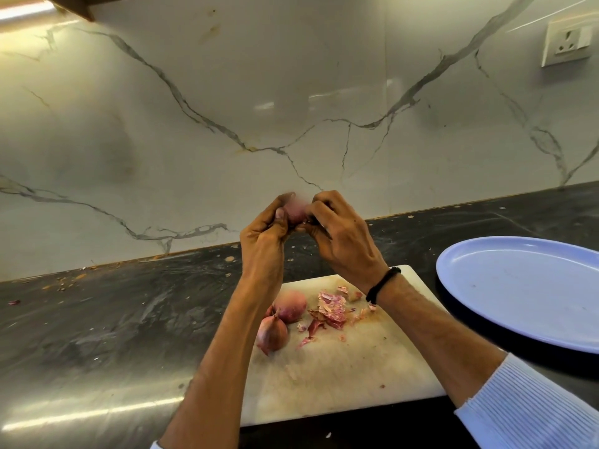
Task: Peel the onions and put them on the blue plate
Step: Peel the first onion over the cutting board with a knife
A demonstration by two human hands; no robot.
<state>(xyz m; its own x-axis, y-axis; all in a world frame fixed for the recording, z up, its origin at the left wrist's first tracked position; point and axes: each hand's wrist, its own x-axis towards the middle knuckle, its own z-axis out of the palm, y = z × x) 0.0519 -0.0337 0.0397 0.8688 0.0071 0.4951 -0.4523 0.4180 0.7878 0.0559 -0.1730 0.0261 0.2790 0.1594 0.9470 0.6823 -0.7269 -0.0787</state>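
Purple-skinned, the onion [293,212] is held above the cutting board [340,377], left hand [262,238] curled round it, right hand [340,238] apparently pinching skin, mid-peel; the next move needs a clean pull before the blue plate [518,286].

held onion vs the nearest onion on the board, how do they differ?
The held onion is up in the air, gripped by the left hand and right hand; the nearest onion lies untouched on the cutting board. The held onion is blurred, mostly hidden by fingers; the nearest onion shows whole, skin and pointed tip on. Shared: both reddish, neither on the blue plate.
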